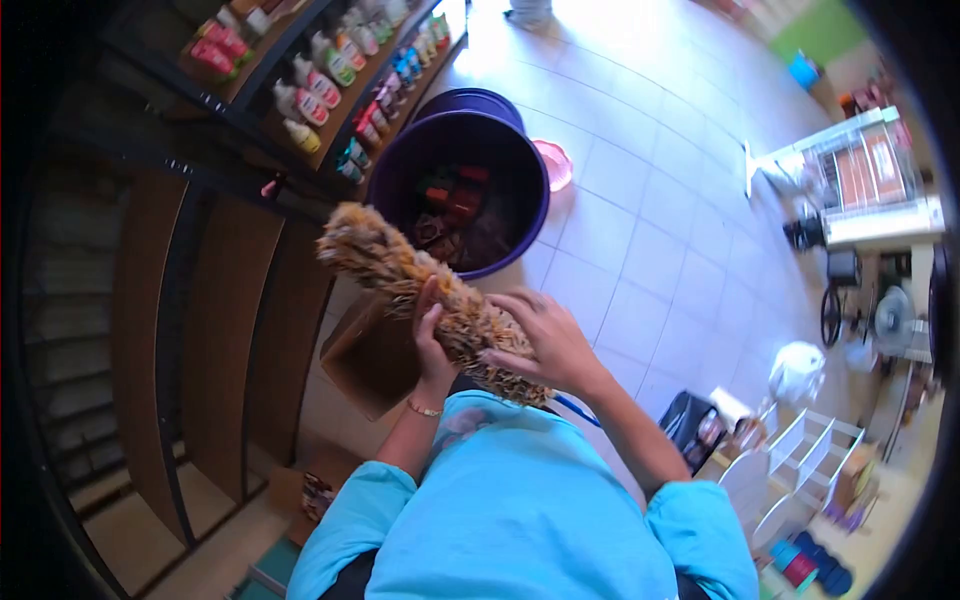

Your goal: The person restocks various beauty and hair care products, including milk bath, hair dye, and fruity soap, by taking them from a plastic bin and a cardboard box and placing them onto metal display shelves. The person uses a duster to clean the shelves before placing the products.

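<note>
A fluffy brown and tan feather duster (390, 262) lies slantwise in front of my body, its far end toward the upper left. A thin blue handle (576, 408) shows at its lower right end. My left hand (432, 340) is wrapped round the middle of the feathers from the left side. Near the handle end, my right hand (535, 340) curls over the feathers, thumb and fingers on either side and slightly blurred. Just beyond the duster stands a large purple tub (545, 195) with reddish packets inside.
Shelves (300, 150) with bottles and tubes stand at the upper left, above bare wooden shelving (150, 350). A cardboard box (370, 365) sits below the duster. Beside the tub is a pink basin (553, 165). A white rack (810, 450) and a fan (893, 318) are at right.
</note>
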`<action>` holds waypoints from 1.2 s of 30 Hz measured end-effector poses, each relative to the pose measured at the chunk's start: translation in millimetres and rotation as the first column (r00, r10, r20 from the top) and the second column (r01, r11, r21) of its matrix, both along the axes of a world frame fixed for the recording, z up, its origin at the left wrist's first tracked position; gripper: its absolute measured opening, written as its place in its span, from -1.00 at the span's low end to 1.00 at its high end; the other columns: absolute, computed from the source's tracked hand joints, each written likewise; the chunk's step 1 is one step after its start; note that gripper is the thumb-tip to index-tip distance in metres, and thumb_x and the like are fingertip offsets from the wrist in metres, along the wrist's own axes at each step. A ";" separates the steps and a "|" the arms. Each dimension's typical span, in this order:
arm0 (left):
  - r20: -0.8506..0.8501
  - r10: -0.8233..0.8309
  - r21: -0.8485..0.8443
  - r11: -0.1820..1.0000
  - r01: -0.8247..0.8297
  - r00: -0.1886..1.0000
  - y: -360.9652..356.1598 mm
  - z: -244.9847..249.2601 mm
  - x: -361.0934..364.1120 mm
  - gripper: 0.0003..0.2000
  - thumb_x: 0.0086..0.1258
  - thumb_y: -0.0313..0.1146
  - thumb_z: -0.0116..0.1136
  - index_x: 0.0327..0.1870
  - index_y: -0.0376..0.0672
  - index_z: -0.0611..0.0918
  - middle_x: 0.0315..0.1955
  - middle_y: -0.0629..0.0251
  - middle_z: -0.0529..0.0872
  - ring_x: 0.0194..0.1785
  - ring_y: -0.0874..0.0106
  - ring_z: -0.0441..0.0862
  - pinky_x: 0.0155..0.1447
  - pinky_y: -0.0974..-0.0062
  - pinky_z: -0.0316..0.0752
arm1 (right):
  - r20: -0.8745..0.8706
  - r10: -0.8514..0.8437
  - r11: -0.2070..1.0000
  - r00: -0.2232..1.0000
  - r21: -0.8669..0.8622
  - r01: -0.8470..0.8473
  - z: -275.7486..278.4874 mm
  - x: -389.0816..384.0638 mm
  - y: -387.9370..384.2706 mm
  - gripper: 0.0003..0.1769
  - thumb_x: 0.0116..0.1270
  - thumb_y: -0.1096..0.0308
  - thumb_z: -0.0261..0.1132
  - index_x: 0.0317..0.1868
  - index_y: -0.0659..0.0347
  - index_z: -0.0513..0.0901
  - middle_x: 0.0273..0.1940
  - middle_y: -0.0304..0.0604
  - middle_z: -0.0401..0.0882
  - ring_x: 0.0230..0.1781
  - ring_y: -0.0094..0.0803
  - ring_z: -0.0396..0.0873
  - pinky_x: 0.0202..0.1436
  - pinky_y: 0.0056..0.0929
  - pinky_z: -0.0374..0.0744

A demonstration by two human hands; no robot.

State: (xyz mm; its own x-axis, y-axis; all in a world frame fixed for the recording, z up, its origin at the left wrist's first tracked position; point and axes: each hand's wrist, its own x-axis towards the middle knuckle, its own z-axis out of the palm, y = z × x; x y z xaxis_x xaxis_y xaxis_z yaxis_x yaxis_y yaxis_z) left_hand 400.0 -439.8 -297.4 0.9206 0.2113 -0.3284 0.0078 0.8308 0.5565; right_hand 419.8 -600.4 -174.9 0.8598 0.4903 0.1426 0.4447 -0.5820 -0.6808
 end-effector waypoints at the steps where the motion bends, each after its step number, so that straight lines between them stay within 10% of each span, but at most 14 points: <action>1: -0.029 0.020 -0.045 0.999 -0.022 0.999 -2.5 -10.4 5.4 -0.55 0.18 -0.46 -0.22 0.16 -0.21 0.30 0.13 0.22 0.29 0.18 0.39 0.24 0.25 0.42 0.14 | -0.208 0.002 0.997 0.978 -0.079 -0.019 -30.2 -3.6 -19.9 -0.32 -0.10 0.09 0.36 0.04 0.14 0.36 -0.09 0.01 0.43 -0.09 -0.07 0.41 -0.06 -0.26 0.39; 4: -0.027 -0.007 -0.043 0.999 0.006 1.000 -29.0 11.8 65.2 -0.53 0.16 -0.48 -0.22 0.18 -0.15 0.29 0.15 0.27 0.27 0.20 0.42 0.23 0.27 0.46 0.10 | -0.606 0.068 0.994 0.792 -0.024 -0.104 -83.2 7.9 -75.4 -0.41 -0.05 0.27 0.33 0.03 0.23 0.36 -0.14 -0.02 0.49 -0.11 -0.15 0.45 -0.05 -0.34 0.41; 9: 0.053 -0.205 -0.046 0.977 0.208 0.977 -70.7 -2.1 146.2 -0.53 0.24 -0.47 -0.15 0.23 -0.08 0.22 0.19 0.35 0.19 0.22 0.45 0.17 0.24 0.48 0.13 | -0.833 -0.218 0.891 0.508 0.042 0.451 -121.9 58.2 -120.3 -0.73 0.00 0.55 0.18 -0.21 0.34 0.51 -0.34 -0.21 0.56 -0.33 -0.51 0.49 -0.23 -0.51 0.47; 12: -0.031 -0.428 0.418 0.816 0.401 0.903 -75.0 -46.8 183.4 -0.62 0.28 -0.36 -0.07 0.14 -0.08 0.34 0.14 0.31 0.27 0.19 0.45 0.23 0.20 0.49 0.18 | -0.830 -0.387 0.707 0.400 0.011 0.707 -148.8 125.7 -139.8 -0.75 0.03 0.53 0.21 -0.22 0.37 0.51 -0.35 -0.22 0.55 -0.37 -0.53 0.50 -0.28 -0.55 0.47; 17: -0.438 -0.447 0.617 0.482 0.622 0.780 -57.4 -133.3 213.8 -0.66 0.15 -0.38 0.08 0.00 -0.12 0.45 -0.22 0.26 0.56 -0.12 0.44 0.51 0.02 0.50 0.36 | -0.741 -0.362 0.755 0.565 0.122 0.645 -216.6 282.1 -148.0 -0.67 -0.11 0.45 0.29 -0.25 0.35 0.50 -0.40 -0.20 0.55 -0.46 -0.49 0.50 -0.39 -0.53 0.48; 24: -0.604 -0.188 0.616 0.506 0.603 0.774 -34.0 -250.2 221.7 -0.69 0.03 -0.49 0.17 -0.14 -0.17 0.52 -0.32 0.25 0.60 -0.25 0.47 0.56 -0.14 0.54 0.46 | -0.156 -0.474 0.879 0.867 -0.152 0.453 -357.0 421.1 -125.4 -0.53 -0.18 0.17 0.40 -0.29 0.33 0.57 -0.36 -0.03 0.60 -0.34 -0.21 0.57 -0.26 -0.37 0.48; 31: -0.784 -0.224 0.526 0.255 0.812 0.579 -11.8 -332.3 226.9 -0.69 -0.01 -0.47 0.20 -0.17 -0.23 0.54 -0.35 0.19 0.62 -0.28 0.42 0.58 -0.14 0.52 0.47 | -0.045 -0.285 0.943 0.957 -0.192 0.272 -422.6 440.7 -104.6 -0.74 -0.03 0.36 0.25 -0.30 0.30 0.58 -0.36 -0.02 0.59 -0.33 -0.14 0.56 -0.25 -0.34 0.48; 36: -0.904 0.164 0.426 0.433 0.794 0.395 32.2 -424.0 224.7 -0.77 0.00 -0.46 0.13 -0.24 -0.14 0.57 -0.36 0.13 0.62 -0.22 0.22 0.56 -0.11 0.40 0.44 | -0.032 -0.312 0.947 0.950 -0.095 0.307 -425.7 434.9 -98.1 -0.64 -0.02 0.34 0.29 -0.18 0.31 0.54 -0.21 -0.01 0.56 -0.15 -0.14 0.50 -0.04 -0.29 0.40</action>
